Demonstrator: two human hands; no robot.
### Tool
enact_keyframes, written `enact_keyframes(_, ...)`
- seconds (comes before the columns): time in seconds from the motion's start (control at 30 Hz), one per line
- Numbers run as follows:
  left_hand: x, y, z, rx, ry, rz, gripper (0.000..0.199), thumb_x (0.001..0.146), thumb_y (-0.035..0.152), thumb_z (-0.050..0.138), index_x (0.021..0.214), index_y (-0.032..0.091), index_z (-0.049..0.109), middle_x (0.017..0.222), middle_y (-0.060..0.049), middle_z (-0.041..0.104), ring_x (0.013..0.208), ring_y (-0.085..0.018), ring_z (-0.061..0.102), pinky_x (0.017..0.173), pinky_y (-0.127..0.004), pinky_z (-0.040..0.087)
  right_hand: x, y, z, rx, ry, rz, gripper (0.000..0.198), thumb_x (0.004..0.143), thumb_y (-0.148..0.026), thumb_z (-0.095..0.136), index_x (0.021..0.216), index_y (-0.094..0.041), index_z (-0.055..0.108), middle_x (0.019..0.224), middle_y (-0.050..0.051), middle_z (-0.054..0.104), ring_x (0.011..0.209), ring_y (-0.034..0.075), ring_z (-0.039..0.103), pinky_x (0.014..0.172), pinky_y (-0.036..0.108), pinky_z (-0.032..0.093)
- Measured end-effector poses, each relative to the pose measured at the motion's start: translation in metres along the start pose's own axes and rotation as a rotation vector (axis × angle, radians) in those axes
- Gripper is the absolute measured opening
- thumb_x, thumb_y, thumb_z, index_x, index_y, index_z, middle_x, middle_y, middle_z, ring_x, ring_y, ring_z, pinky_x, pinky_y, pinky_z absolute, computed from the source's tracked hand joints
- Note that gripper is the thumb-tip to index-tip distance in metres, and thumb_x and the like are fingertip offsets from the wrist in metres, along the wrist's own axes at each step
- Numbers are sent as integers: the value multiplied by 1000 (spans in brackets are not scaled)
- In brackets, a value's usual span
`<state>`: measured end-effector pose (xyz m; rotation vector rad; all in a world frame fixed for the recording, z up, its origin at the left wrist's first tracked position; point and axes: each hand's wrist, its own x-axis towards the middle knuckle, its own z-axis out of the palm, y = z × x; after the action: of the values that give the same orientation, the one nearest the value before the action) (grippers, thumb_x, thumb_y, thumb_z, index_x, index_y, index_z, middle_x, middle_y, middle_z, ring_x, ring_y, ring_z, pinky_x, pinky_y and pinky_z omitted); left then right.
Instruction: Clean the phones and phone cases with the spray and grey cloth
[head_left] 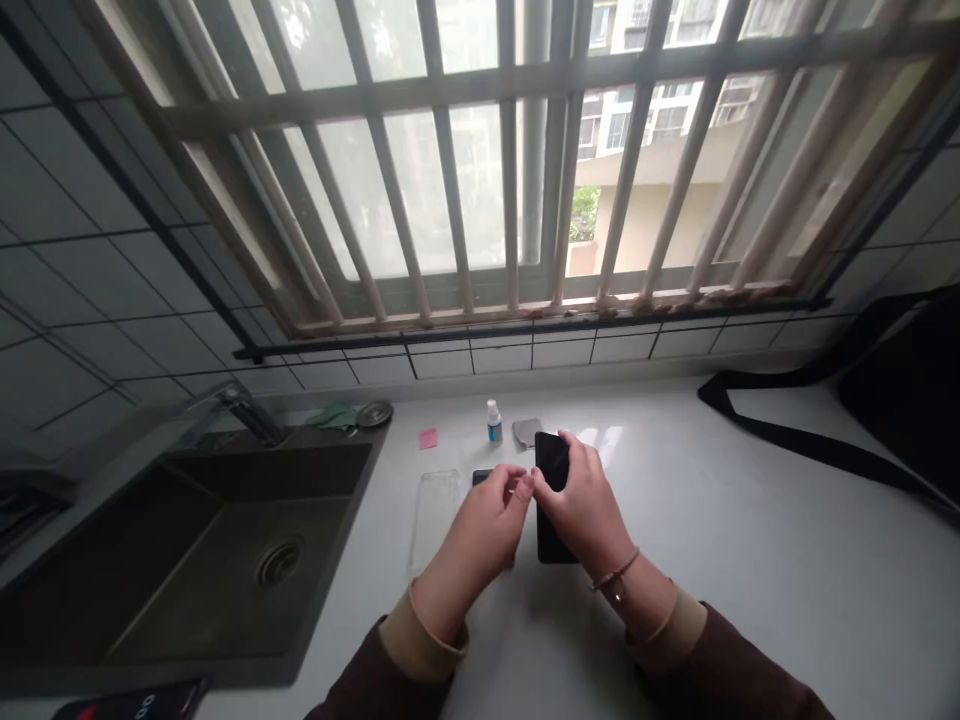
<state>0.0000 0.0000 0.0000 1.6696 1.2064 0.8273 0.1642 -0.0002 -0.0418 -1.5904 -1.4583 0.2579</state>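
- While the phone [553, 480] lies on the surface [750, 560], the right hand [585, 505] grips its edge, steadying it.
- Left hand [480, 530] pinches closed at the phone's left edge; what it holds cannot be told.
- Clear case [435, 510] and bottle [493, 422] lie within reach.

Glossy black glass-faced phone [553, 465]; clear, smooth plastic phone case [435, 512]; matt white counter [750, 560]; brushed, dull metal sink [187, 560]; glazed wall tiles [90, 330]; black woven cloth strap [795, 440]; pink paper note [428, 438].
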Motion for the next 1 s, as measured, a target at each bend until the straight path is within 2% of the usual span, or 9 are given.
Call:
enact_keyframes(0.1, -3, -19, 14, -163, -162, -68, 62, 101, 73, 48, 124, 18, 68, 108, -13, 75, 96, -28, 72, 76, -36, 59, -3, -5, 0, 68, -44, 73, 65, 94, -45, 64, 150, -17, 50, 139, 19, 58, 131, 35, 60, 113, 51, 50)
enact_keyframes(0.27, -10, -21, 15, -364, -213, 28, 68, 92, 60, 75, 143, 19, 60, 131, -17, 71, 124, -34, 65, 102, -43, 54, -5, -9, 0, 182, -67, 75, 65, 91, -50, 71, 147, -20, 55, 139, 16, 59, 131, 33, 60, 113, 50, 50)
enact_keyframes(0.33, -8, -22, 14, -465, -228, -8, 65, 94, 59, 73, 143, 18, 59, 131, -16, 71, 120, -33, 67, 100, -42, 54, -1, -6, -2, 275, -58, 92, 59, 96, -53, 64, 144, -19, 58, 135, 17, 64, 122, 32, 65, 105, 48, 54)
enact_keyframes(0.4, -6, -26, 12, -513, -204, -57, 59, 98, 60, 67, 138, 17, 61, 124, -14, 74, 109, -29, 70, 94, -39, 55, 3, -1, -3, 422, -98, 175, 55, 102, -58, 54, 139, -19, 62, 119, 14, 71, 101, 28, 71, 85, 41, 60)
enact_keyframes(0.5, -5, -32, 8, -411, -115, -74, 52, 101, 64, 58, 121, 16, 65, 108, -11, 75, 93, -25, 69, 82, -34, 53, 8, 5, -1, 674, -222, 328, 56, 101, -69, 52, 117, -20, 72, 79, 4, 68, 63, 19, 62, 52, 29, 49)
enact_keyframes(0.6, -7, -33, 1, -154, -27, -33, 50, 104, 66, 50, 102, 18, 65, 92, -7, 72, 82, -22, 64, 72, -31, 47, 10, 9, 3, 860, -254, 437, 60, 92, -77, 63, 81, -18, 68, 62, -2, 55, 49, 13, 49, 43, 25, 40)
enact_keyframes(0.67, -7, -30, -3, 15, 2, 3, 49, 105, 64, 47, 95, 19, 64, 86, -5, 69, 76, -21, 61, 68, -30, 43, 10, 10, 6, 934, -240, 498, 64, 86, -80, 69, 69, -19, 60, 58, -2, 52, 47, 11, 47, 42, 24, 39)
enact_keyframes(0.77, -6, -27, -8, 135, -4, 52, 46, 106, 62, 47, 94, 20, 63, 86, -4, 70, 75, -21, 60, 68, -31, 40, 11, 11, 7, 997, -244, 546, 65, 83, -81, 72, 67, -19, 58, 55, -2, 51, 47, 11, 46, 44, 25, 39)
enact_keyframes(1.0, -5, -26, -15, 170, -74, 94, 44, 107, 60, 47, 97, 21, 63, 88, -4, 70, 78, -21, 62, 69, -31, 40, 10, 8, 4, 1078, -286, 550, 61, 82, -77, 75, 72, -19, 61, 59, -1, 57, 52, 13, 50, 49, 26, 42)
